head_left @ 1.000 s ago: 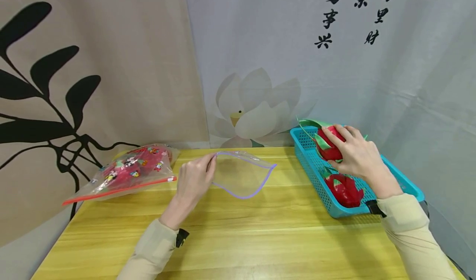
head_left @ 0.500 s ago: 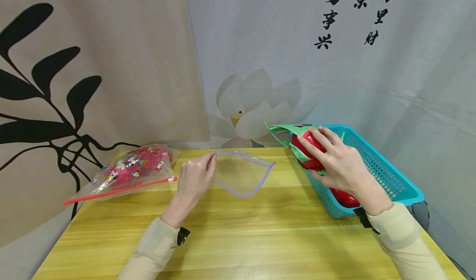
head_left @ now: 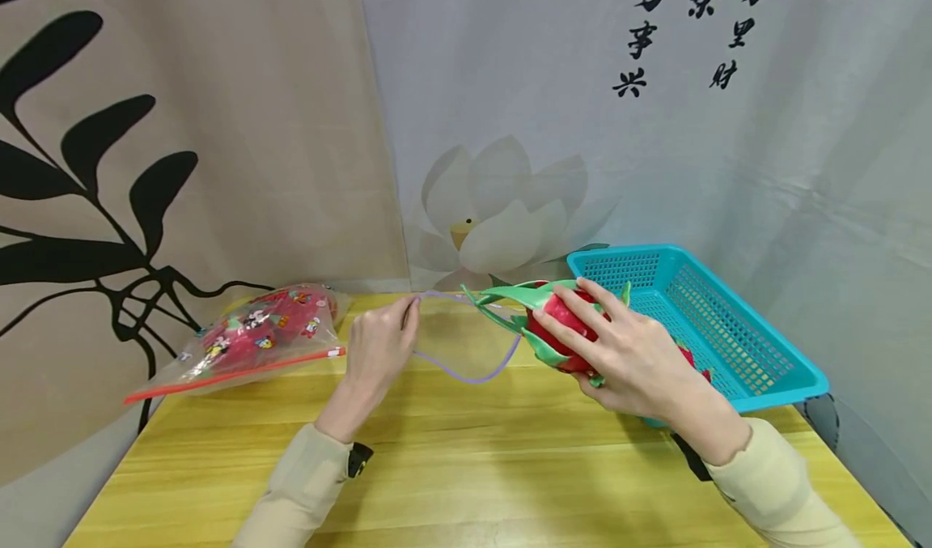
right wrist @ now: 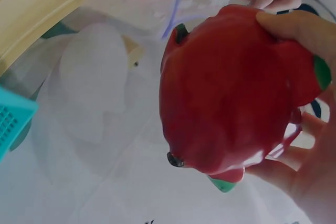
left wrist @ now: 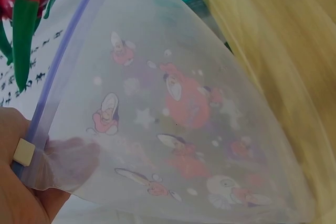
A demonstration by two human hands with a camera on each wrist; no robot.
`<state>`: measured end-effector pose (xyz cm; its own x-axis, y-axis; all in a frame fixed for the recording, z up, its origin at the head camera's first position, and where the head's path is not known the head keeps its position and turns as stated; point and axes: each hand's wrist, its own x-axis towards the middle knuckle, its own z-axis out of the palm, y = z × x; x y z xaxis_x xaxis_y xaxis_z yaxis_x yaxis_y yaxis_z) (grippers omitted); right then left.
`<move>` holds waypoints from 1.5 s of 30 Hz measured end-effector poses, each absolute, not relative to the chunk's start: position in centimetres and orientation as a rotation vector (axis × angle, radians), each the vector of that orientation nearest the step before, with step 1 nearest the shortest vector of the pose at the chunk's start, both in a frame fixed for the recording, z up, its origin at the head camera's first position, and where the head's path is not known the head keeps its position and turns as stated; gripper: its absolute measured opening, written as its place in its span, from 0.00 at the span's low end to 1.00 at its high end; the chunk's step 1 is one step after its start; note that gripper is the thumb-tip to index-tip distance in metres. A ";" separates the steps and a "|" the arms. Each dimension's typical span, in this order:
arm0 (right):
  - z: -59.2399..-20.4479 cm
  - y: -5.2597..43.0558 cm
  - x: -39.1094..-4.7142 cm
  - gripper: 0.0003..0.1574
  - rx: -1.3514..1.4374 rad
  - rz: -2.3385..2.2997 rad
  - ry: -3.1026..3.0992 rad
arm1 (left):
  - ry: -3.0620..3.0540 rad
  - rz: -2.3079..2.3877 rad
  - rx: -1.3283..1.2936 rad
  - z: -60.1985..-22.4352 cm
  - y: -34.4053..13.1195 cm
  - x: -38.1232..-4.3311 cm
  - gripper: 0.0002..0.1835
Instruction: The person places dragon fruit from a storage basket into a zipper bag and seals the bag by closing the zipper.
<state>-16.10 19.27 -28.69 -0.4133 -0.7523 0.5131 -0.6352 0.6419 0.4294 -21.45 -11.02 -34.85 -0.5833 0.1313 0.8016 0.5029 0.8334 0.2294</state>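
Observation:
My left hand (head_left: 382, 346) pinches one end of the mouth of a clear zip bag (left wrist: 173, 103) with a purple seal and printed cartoon figures. A pale slider (left wrist: 24, 152) shows by the fingers in the left wrist view. The mouth gapes towards the right. My right hand (head_left: 633, 362) grips a red dragon fruit (right wrist: 226, 93) with green scales, fingers spread over its top and thumb below. Its long leaf tips point left and overlap the bag's right edge in the head view. Part of another dragon fruit (head_left: 688, 354) shows in the blue basket (head_left: 790, 370), mostly hidden behind my right hand.
On the left of the wooden table (head_left: 451, 467) lies a filled zip bag (head_left: 262, 329) with a red seal and red contents. A printed curtain (head_left: 291, 127) hangs behind the table. The basket stands along the table's right side.
My right hand has lifted the dragon fruit out of the basket and carried it left to the bag's mouth. My left hand has stayed in place, holding the bag.

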 end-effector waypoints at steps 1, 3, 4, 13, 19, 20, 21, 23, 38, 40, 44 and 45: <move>-28.7 19.0 -15.9 0.52 1.085 -0.227 -2.172 | -2.163 -0.557 -0.458 -34.8 -11.0 -21.5 0.10; -28.8 18.5 -15.5 0.52 1.108 -0.239 -2.180 | -2.166 -0.555 -0.451 -34.8 -11.0 -21.5 0.10; -28.8 18.2 -15.3 0.52 1.121 -0.242 -2.181 | -2.166 -0.554 -0.449 -34.8 -11.0 -21.5 0.10; -30.1 15.9 -15.1 0.54 1.159 -0.223 -2.211 | -2.154 -0.571 -0.438 -34.8 -10.7 -21.5 0.10; -30.9 14.5 -15.3 0.54 1.141 -0.243 -2.250 | -2.140 -0.595 -0.433 -34.8 -10.4 -21.3 0.10; -30.9 14.2 -15.4 0.54 1.141 -0.251 -2.254 | -2.139 -0.594 -0.434 -34.8 -10.4 -21.3 0.10; -31.0 14.0 -15.4 0.54 1.141 -0.258 -2.259 | -2.136 -0.595 -0.436 -34.8 -10.3 -21.3 0.10; -31.1 13.5 -15.4 0.56 1.146 -0.271 -2.269 | -2.134 -0.594 -0.437 -34.8 -10.2 -21.3 0.10; -32.0 11.8 -16.2 0.56 1.139 -0.321 -2.304 | -2.137 -0.608 -0.464 -35.0 -10.6 -20.7 0.09; -32.1 11.7 -16.4 0.56 1.124 -0.314 -2.310 | -2.132 -0.612 -0.477 -35.1 -10.6 -20.5 0.09; -32.3 11.5 -16.9 0.54 1.092 -0.293 -2.313 | -2.127 -0.628 -0.494 -35.1 -10.5 -20.2 0.09; -32.3 11.5 -17.0 0.54 1.084 -0.291 -2.314 | -2.130 -0.637 -0.496 -35.2 -10.5 -20.1 0.09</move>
